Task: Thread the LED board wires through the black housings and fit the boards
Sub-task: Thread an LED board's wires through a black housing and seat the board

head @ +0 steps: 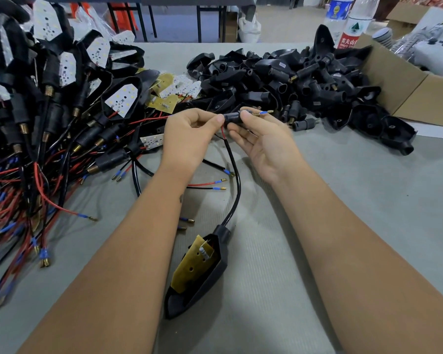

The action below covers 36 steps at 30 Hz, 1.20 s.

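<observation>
Nearest, close to the near edge of the grey table [343, 200] and between the two forearms: a black housing [202, 282] lying open side up, a yellow-backed LED board [192, 267] tilted inside it, resistor visible near its narrow end. From that narrow end, a black sheathed cable [237, 185] curving up and away toward the hands.

Further in, mid-table: left hand [189, 134] with fingers curled, thumb and forefinger pinching the red and black wires just where they enter a small black tubular sleeve [232, 117]. Right hand [261, 134] palm up, fingers curled under that sleeve and thumb pressed on top, gripping it. Poking out of the sleeve's right end, a brass bullet terminal with blue insulation [262, 112].

Loose on the table left of the cable: several red and black wire ends with blue-collared brass terminals [219, 184].

Along the left edge, heaped up: finished assemblies [62, 98], white LED boards seated in black housings, wires trailing toward the near edge.

Toward the far edge, centre to right: a pile of empty black housings and sleeves [304, 83]. Between the two heaps, a few loose boards [169, 93], yellow and white faces showing.

At the far right corner: a cardboard box [404, 93], with two plastic bottles [353, 19] behind the pile.
</observation>
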Each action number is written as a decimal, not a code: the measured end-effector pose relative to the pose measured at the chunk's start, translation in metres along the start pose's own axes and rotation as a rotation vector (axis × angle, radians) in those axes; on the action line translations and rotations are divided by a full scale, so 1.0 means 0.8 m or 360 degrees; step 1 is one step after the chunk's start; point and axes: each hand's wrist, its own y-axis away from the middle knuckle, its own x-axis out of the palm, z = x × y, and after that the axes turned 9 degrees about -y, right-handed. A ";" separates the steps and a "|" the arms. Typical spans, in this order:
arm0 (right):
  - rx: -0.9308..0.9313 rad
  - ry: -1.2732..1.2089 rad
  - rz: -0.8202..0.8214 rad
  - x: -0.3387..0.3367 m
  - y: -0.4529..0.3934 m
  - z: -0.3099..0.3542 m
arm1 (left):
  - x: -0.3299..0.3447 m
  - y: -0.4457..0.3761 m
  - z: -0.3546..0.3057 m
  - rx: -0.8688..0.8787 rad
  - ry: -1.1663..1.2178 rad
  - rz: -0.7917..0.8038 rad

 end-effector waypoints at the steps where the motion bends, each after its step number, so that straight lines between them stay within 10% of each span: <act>1: 0.0001 0.0007 0.0000 0.000 0.000 0.000 | 0.001 0.000 0.000 -0.0002 0.0017 0.0009; 36: -0.0071 0.0078 -0.0012 0.002 -0.001 -0.004 | 0.002 -0.003 0.001 -0.0242 0.0269 -0.0003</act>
